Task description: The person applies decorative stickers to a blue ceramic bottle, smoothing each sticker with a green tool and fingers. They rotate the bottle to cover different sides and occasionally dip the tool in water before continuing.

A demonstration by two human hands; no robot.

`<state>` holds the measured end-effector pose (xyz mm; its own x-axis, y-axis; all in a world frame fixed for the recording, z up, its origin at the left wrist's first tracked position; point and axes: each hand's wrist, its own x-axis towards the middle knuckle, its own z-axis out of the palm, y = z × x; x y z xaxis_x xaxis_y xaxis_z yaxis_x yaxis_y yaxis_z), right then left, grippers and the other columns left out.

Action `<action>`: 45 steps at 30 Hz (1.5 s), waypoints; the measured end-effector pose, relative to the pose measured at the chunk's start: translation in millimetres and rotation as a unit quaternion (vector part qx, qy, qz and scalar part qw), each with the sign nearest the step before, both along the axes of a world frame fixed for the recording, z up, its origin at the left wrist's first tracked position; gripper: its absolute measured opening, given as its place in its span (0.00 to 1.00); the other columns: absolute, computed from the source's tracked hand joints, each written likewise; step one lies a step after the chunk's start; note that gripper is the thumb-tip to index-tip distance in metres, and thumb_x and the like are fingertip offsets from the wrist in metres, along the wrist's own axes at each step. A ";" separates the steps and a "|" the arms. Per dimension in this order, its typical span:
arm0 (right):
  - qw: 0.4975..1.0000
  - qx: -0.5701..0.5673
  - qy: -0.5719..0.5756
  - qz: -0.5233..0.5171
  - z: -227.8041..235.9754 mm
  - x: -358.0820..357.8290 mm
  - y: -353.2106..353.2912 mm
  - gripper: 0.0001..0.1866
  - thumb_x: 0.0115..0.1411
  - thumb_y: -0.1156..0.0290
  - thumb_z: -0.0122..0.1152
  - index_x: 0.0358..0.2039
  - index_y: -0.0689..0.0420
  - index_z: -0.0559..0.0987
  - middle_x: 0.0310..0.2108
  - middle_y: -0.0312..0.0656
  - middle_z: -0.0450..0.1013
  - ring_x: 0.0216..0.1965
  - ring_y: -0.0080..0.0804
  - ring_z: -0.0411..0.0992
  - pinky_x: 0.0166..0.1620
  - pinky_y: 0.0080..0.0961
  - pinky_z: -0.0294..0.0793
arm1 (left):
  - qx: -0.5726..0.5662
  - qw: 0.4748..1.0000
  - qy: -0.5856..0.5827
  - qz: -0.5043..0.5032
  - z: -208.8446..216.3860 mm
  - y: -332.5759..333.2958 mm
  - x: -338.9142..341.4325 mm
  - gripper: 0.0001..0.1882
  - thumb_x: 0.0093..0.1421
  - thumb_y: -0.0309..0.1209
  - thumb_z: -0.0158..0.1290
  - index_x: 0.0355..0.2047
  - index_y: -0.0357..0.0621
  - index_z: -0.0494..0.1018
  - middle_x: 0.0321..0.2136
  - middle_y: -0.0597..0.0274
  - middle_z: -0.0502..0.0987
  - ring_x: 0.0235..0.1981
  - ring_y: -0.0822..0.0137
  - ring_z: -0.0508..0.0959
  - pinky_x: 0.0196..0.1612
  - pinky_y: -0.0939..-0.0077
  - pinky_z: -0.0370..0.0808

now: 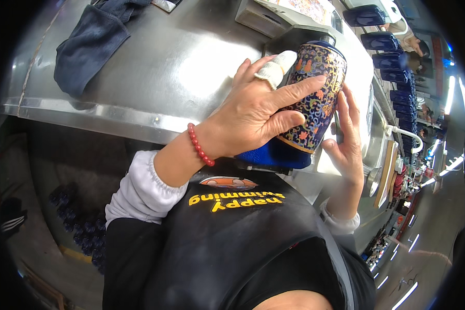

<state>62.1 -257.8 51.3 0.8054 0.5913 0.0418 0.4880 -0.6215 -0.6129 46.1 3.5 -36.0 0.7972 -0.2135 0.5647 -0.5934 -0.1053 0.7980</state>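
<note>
In front of me a dark blue bottle (319,95) with a colourful floral pattern and gold edging lies tilted, its neck end away from me. My left hand (261,103) reaches over it from the left, index finger and thumb spread flat on the pattern. White cloth wraps cover one or more of its other fingers, and red beads circle the wrist. On the bottle's right side is my right hand (349,139), fingers stretched along the edge and thumb apart. A bright blue pad or cloth (276,156) shows under the bottle's near end; what supports the rest is hidden.
A dark blue cloth (92,49) lies on the steel worktop (165,67) at the left. Behind the bottle is a metal box (261,19) with patterned sheets (307,9). Blue bottles (380,41) stand in a row at the right, near a white curved tap (411,137).
</note>
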 end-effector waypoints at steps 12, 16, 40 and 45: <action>1.000 -0.016 -0.009 -0.003 -3.1 -2.7 0.4 0.57 0.49 0.36 0.71 0.72 0.53 0.62 0.73 0.57 0.48 0.64 0.53 0.65 0.65 0.50 0.65 | 0.118 0.993 -0.010 0.013 0.3 -3.6 4.3 0.45 0.55 0.63 0.61 0.69 0.60 0.66 0.69 0.36 0.57 0.68 0.41 0.60 0.70 0.45 0.46; 1.000 0.014 -0.013 0.004 -9.5 -1.9 -1.3 0.57 0.48 0.36 0.72 0.72 0.50 0.62 0.73 0.57 0.48 0.61 0.50 0.68 0.64 0.49 0.68 | 0.112 0.993 -0.027 0.013 -2.4 -6.3 6.1 0.45 0.54 0.65 0.60 0.68 0.61 0.67 0.68 0.38 0.60 0.64 0.40 0.62 0.69 0.44 0.49; 0.991 0.127 0.031 -0.004 -43.7 12.7 -24.4 0.68 0.43 0.34 0.75 0.76 0.49 0.49 0.74 0.60 0.40 0.73 0.65 0.48 0.69 0.52 0.60 | 0.213 0.976 -0.008 0.034 21.3 -14.1 25.3 0.49 0.62 0.68 0.47 0.73 0.47 0.57 0.69 0.36 0.56 0.70 0.38 0.57 0.70 0.35 0.42; 0.987 0.156 0.032 0.007 -49.0 15.7 -23.4 0.70 0.42 0.33 0.75 0.76 0.52 0.48 0.73 0.61 0.42 0.72 0.64 0.51 0.69 0.48 0.61 | 0.219 0.976 -0.002 0.015 18.9 -13.3 27.1 0.51 0.64 0.65 0.49 0.73 0.38 0.53 0.70 0.37 0.56 0.71 0.42 0.57 0.71 0.48 0.48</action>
<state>77.8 -281.3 2.3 0.8045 0.5683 0.1724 0.4486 -0.3912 -0.8036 73.2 -9.7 -17.1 0.8053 -0.4114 0.4269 -0.5871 -0.4535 0.6706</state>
